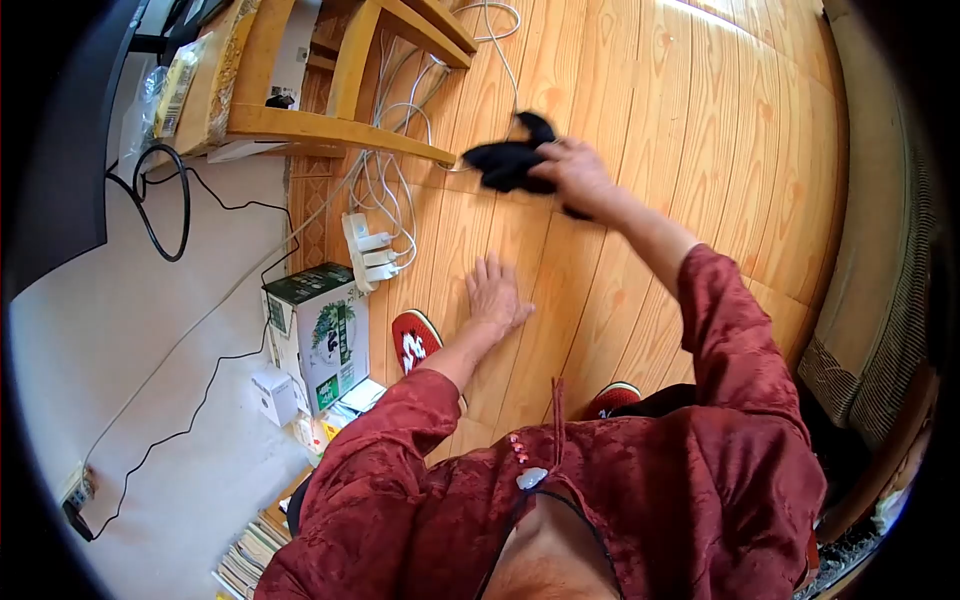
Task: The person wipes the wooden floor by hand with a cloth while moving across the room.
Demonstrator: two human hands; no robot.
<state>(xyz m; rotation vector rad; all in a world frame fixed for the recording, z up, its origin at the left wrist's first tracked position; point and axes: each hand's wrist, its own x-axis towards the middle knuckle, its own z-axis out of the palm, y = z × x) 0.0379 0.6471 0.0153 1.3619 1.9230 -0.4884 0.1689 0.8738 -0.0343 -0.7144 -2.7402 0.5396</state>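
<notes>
In the head view, at upper centre, our right hand (580,182) has its fingers clamped on a blurred black cloth (507,164). At centre, we rest our left hand (496,300) on the wooden floor (700,160), fingers slightly apart.

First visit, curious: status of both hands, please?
Right hand gripping crumpled black cloth. Left hand open, palm down, apparently on orange wood-grain floor. Tangled thin white cables near the cloth.
</notes>
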